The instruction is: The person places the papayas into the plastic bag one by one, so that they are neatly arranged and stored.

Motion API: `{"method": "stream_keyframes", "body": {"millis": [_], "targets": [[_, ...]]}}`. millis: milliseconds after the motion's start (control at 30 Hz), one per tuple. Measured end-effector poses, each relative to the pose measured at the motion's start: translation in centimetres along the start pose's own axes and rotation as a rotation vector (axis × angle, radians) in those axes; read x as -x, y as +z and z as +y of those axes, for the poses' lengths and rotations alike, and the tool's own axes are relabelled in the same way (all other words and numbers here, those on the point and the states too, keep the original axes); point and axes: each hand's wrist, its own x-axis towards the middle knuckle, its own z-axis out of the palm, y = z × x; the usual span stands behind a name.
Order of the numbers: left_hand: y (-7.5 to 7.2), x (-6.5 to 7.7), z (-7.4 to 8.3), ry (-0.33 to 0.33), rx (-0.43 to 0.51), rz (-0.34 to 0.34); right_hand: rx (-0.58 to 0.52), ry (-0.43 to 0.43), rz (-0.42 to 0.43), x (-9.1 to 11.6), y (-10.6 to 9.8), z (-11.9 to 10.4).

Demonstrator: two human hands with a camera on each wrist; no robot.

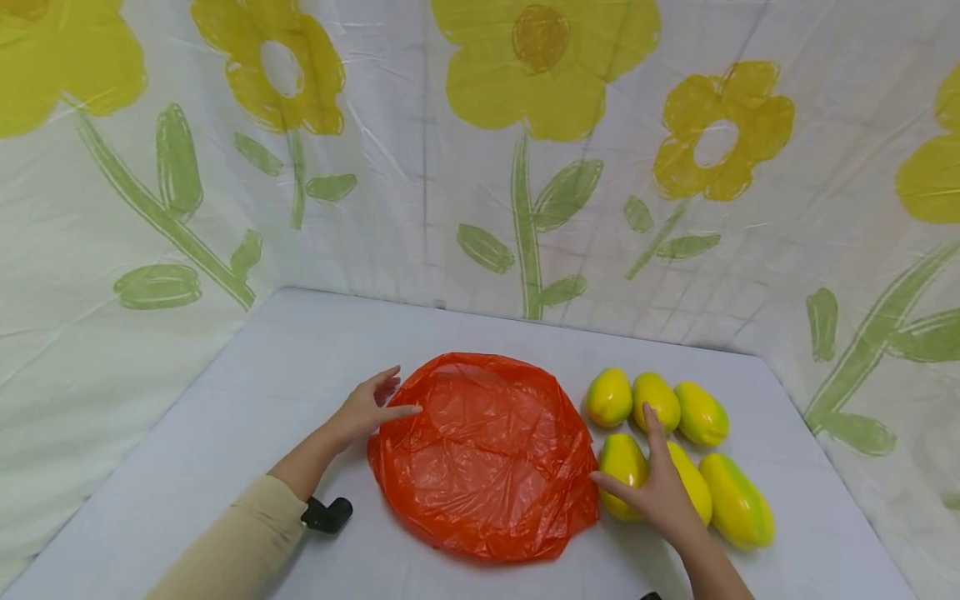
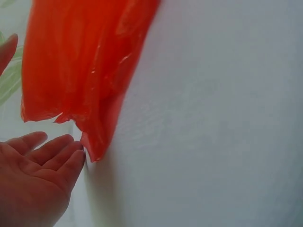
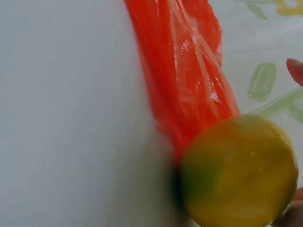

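A thin red plastic bag (image 1: 487, 467) lies spread on the table, its rim standing up in a rough circle. Beside its left rim is my left hand (image 1: 363, 412), thumb and fingers apart; in the left wrist view the fingertips come right at a hanging corner of the red plastic (image 2: 97, 127). On the bag's right, my right hand (image 1: 663, 500) hovers over the near yellow-green mangoes with its thumb and fingers spread. One mango (image 1: 621, 475) sits next to the bag's right rim, under that thumb. A mango (image 3: 239, 172) also fills the lower right of the right wrist view.
Several more mangoes lie in two rows on the right, among them a back-row one (image 1: 609, 397) and one at the far right (image 1: 738, 500). The white table (image 1: 315, 333) ends at a flower-printed curtain (image 1: 390, 208). A black device (image 1: 327, 515) sits at the left wrist.
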Motion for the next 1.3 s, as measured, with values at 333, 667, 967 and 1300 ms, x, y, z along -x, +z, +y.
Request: {"method": "stream_keyframes", "body": {"millis": [333,667,967,1300], "targets": [[0.3,0.1,-0.6,0.034,0.000,-0.004,0.032,-0.065,0.130,-0.1,1.8,0.4],[0.2,0.3,-1.0,0.056,0.001,-0.034,0.006,-0.012,0.061,-0.4,3.0,0.9],[0.4,0.7,-0.3,0.050,0.013,-0.040,-0.105,0.041,0.049,-0.3,3.7,1.5],[0.5,0.2,-0.9,0.048,0.009,-0.024,-0.139,0.114,0.037,-0.2,3.8,1.5]]}}
